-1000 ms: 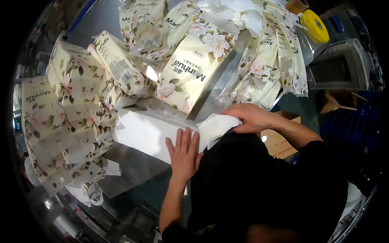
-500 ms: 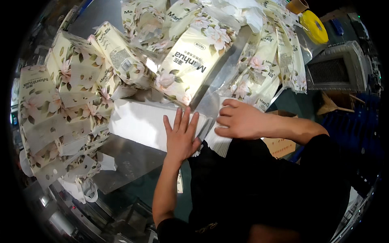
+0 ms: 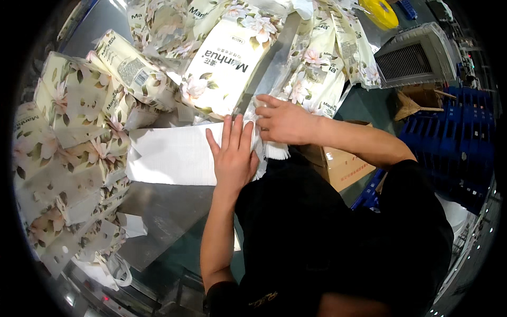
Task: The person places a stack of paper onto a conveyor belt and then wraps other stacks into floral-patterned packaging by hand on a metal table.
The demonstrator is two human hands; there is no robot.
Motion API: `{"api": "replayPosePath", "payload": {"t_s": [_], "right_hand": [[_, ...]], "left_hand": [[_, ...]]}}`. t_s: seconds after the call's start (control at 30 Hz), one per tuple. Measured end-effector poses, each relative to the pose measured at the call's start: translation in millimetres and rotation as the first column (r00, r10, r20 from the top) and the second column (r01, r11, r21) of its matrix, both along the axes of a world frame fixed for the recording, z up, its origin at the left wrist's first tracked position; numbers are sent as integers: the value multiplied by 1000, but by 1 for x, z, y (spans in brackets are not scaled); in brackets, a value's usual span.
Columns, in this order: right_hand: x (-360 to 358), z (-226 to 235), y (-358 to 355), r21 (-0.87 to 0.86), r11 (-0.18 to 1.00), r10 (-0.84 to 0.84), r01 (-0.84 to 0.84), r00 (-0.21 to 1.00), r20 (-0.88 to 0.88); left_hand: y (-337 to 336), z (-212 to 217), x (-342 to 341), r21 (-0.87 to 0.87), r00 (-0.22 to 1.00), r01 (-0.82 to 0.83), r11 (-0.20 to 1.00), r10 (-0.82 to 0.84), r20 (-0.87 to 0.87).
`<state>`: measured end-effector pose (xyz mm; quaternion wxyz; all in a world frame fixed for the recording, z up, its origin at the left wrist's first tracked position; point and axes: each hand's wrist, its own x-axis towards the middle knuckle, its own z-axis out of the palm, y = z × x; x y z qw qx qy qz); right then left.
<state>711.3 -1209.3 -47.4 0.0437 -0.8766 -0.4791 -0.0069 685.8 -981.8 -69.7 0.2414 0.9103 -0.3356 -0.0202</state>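
Observation:
A long white stack of folded tissues [image 3: 171,156] lies on the metal table. My left hand [image 3: 233,156] rests flat on its right end, fingers stretched and slightly spread. Against that end, my right hand [image 3: 285,122] curls its fingers over a smaller bunch of white tissues [image 3: 277,151], whose layered edge pokes out below the hand. The thumb of the right hand is hidden. Just beyond both hands lies a full cream flower-printed tissue pack [image 3: 224,63].
More flower-printed packs [image 3: 140,71] pile up at the left, with flattened printed wrappers [image 3: 311,68] at the far right. Beyond the metal table's [image 3: 158,222] right edge are a cardboard box [image 3: 343,169], blue slatted crates [image 3: 449,142], a grey vented unit [image 3: 414,58] and a yellow tape roll [image 3: 379,13].
My right hand has brought the smaller bunch leftward, up against the long stack's end. The gap between them has closed. The left hand stays on the stack, and the whole view has shifted.

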Motion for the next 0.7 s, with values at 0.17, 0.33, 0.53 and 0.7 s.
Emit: {"api": "replayPosePath", "payload": {"t_s": [0.17,0.33,0.53,0.7], "right_hand": [[-24,-24,11,59,995,82,-80,996,-23],[-30,-29,14,140,989,56,-50,998,-39],[-26,-31,-1,131,989,71,-62,996,-63],[-25,-23,-7,75,997,35,-30,997,-69]], "left_hand": [[0,4,0,-55,999,9,998,-11,-32],[8,0,-12,-78,995,79,994,-73,66],[34,22,-34,3,971,227,974,-226,-81],[28,-8,-32,116,964,216,970,-231,135]]}}
